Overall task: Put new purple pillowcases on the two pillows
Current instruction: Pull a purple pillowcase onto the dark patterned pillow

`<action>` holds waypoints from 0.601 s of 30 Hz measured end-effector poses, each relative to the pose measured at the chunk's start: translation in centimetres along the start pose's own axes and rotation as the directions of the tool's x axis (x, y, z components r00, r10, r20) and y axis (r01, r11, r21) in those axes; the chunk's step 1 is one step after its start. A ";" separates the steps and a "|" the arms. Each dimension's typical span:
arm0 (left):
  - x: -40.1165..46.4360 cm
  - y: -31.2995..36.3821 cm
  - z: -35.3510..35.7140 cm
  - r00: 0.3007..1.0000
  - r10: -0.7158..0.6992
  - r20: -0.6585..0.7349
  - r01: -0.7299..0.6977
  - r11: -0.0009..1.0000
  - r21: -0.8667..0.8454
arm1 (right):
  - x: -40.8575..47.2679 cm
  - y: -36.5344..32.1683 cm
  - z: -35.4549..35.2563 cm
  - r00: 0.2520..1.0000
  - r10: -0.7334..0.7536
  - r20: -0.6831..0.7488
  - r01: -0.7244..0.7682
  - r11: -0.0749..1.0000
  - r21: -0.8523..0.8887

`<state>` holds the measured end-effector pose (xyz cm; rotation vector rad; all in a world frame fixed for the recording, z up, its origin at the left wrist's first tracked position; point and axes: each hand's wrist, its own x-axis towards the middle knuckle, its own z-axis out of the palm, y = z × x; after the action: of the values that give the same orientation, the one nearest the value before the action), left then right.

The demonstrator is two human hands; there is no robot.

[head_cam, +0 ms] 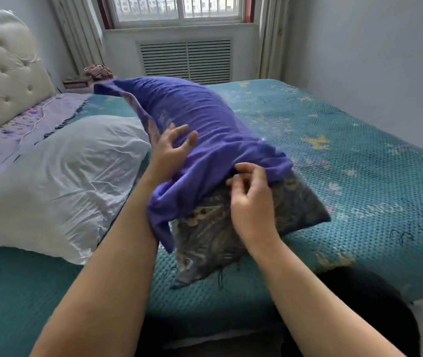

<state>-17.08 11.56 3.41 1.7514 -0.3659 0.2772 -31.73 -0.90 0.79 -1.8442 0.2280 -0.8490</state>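
Purple pillowcase [192,117] hem was pinched by right hand [250,199], left hand [171,148] spread flat w/ nothing gripped; bunched hem could've snagged, leaving patterned pillow [220,233] end uncovered.

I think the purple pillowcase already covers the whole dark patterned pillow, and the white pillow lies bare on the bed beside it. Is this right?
Not quite. The head view shows the purple pillowcase covering only the far part of the dark patterned pillow; the near end is still bare, with the right hand pinching the case's edge and the left hand on the case. The white pillow does lie bare beside it.
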 end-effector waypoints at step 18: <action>-7.3 -2.6 -0.1 0.886 0.444 -0.134 -0.241 0.687 0.686 | 5.2 7.1 0.3 0.828 0.328 0.454 0.006 0.806 -0.592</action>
<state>-22.83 12.84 -1.65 2.2793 -0.4136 1.0440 -26.14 -6.48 -3.12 -2.5083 0.3044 -0.0856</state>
